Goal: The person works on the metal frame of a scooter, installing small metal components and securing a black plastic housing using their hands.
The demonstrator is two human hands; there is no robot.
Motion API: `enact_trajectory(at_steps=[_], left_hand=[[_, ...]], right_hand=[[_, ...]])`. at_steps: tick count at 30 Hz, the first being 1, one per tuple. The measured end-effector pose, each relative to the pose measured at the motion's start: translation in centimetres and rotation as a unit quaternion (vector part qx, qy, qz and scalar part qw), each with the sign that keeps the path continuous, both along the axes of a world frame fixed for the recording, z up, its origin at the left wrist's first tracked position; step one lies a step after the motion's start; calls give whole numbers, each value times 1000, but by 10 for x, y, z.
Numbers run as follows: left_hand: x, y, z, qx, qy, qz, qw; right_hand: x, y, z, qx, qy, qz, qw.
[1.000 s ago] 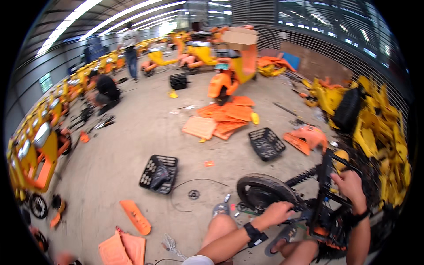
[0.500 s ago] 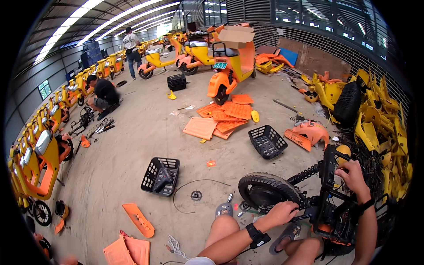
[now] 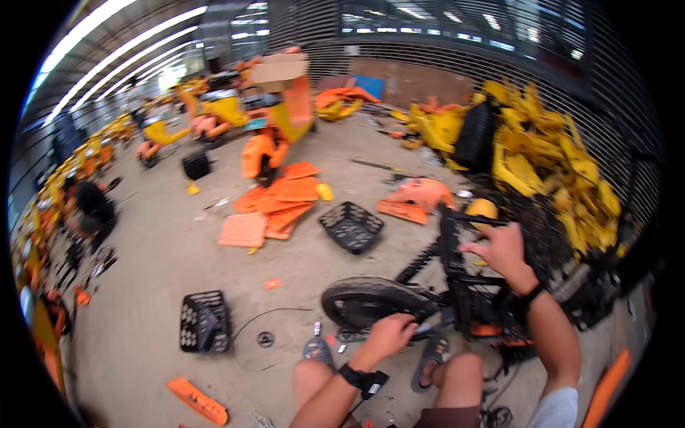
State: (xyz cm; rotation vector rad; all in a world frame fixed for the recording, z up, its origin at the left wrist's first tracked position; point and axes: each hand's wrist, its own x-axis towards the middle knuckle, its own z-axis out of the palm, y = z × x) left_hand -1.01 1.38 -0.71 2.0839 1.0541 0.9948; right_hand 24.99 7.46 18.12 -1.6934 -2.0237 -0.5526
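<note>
A stripped scooter frame (image 3: 457, 267) of black metal lies in front of me at the lower right. Its wheel (image 3: 342, 303) has a black tyre, and a coil-spring shock absorber (image 3: 417, 264) runs up from it. My left hand (image 3: 389, 337) is closed at the wheel's right side, by the hub end; what its fingers grip is hidden. Over the upper part of the frame is my right hand (image 3: 504, 251), its thumb stretched out apart from the fingers and nothing visible in it. Blur softens the picture.
Black baskets (image 3: 352, 228) stand ahead, one on the left (image 3: 205, 321) with a dark tool inside. Orange panels (image 3: 275, 200) lie near a parked scooter (image 3: 285, 121). Yellow body parts (image 3: 521, 157) are heaped at right. A crouching person (image 3: 93, 207) is at far left.
The view has swung to the right, so the scene sits further left. My right hand's thumb now stands away from the frame. My left hand stays beside the wheel.
</note>
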Motion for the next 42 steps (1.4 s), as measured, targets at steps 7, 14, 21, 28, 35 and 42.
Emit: enact_trajectory(at_steps=[7, 14, 21, 28, 35, 42], left_hand=[[-3, -4, 19, -43, 0, 17, 999], [-1, -4, 23, -52, 4, 11, 999], [-6, -1, 16, -36, 1, 15, 999], [-10, -2, 17, -28, 3, 27, 999], [-2, -1, 18, -46, 3, 25, 999], [6, 1, 19, -54, 8, 8, 998]], right_hand=[[-5, 9, 10, -210, 163, 1, 964], [-24, 26, 10, -199, 157, -37, 967], [-50, 36, 9, -142, 65, 42, 987], [-57, 26, 16, -132, 33, 46, 990], [-69, 32, 5, -85, -55, 26, 995], [-78, 25, -3, -69, -127, 110, 983]])
